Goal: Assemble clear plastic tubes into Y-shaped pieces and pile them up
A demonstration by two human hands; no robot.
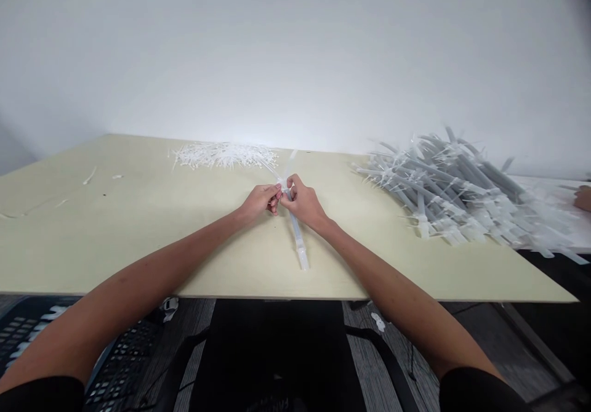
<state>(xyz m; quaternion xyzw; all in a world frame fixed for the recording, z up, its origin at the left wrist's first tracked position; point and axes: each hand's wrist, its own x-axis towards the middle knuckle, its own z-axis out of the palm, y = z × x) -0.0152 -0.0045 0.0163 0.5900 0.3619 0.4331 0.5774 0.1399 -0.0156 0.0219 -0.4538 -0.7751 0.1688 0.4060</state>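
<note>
Over table (332, 281), between fingertips, pale grey tube (295, 224): near end seemingly already banded, far end apparently unfinished, long tie tail (269, 168) uncut; pinched there by left hand (258, 202); right hand (308, 205) curled against same spot, exact grip hard to tell; beyond fingers leftward, loose white ties (226, 154), unused; far right, heaped tubes (466, 172), seemingly finished; below left, basket (99, 363) with white pieces (39, 332)

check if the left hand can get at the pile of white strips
Probably yes: the pile of white strips lies just beyond the left hand and nothing seems to block it, though that hand is busy at the pale tube.
</note>
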